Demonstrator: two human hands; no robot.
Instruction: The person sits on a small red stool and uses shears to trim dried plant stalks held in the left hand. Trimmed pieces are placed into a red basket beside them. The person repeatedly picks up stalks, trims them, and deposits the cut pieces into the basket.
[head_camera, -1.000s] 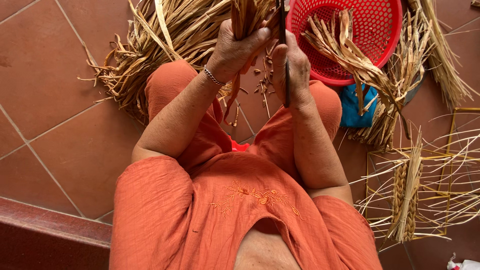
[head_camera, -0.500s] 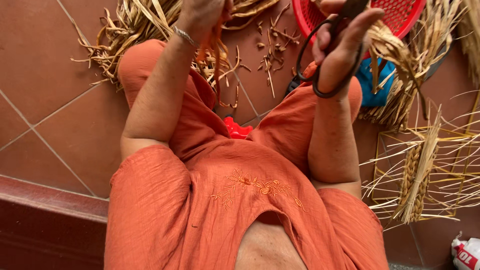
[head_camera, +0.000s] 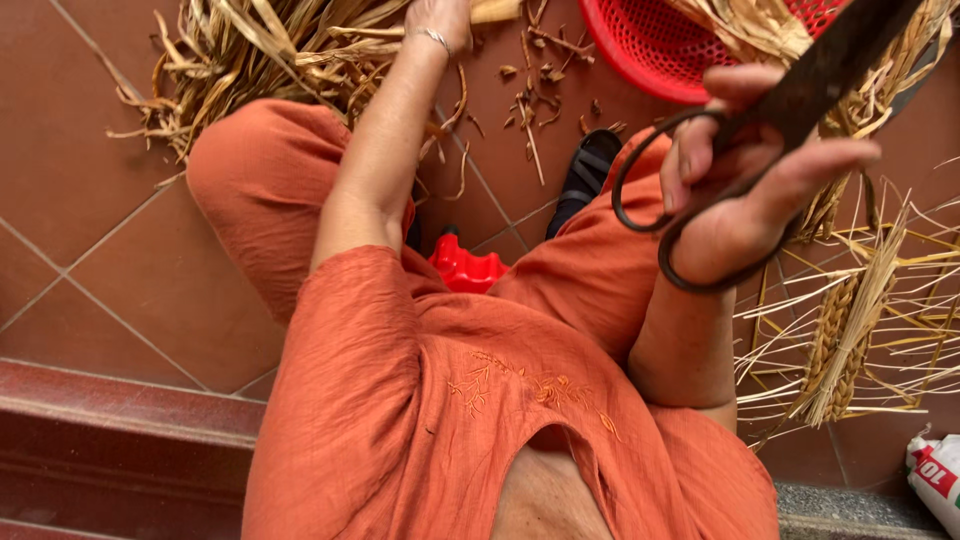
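Large dark iron scissors (head_camera: 790, 90) with looped handles gripped in right hand (head_camera: 745, 190), raised near right, left hand (head_camera: 440, 18) at far edge clasping pale dried stalk (head_camera: 495, 10), heap of dry straw-coloured leaves (head_camera: 270, 50) far left, red perforated plastic basket (head_camera: 660, 45) far right, terracotta tiled floor (head_camera: 90, 200)

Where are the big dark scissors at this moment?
In the head view, the scissors are at the upper right, held in the right hand with fingers through the loops, in front of the red basket and the dried leaves.
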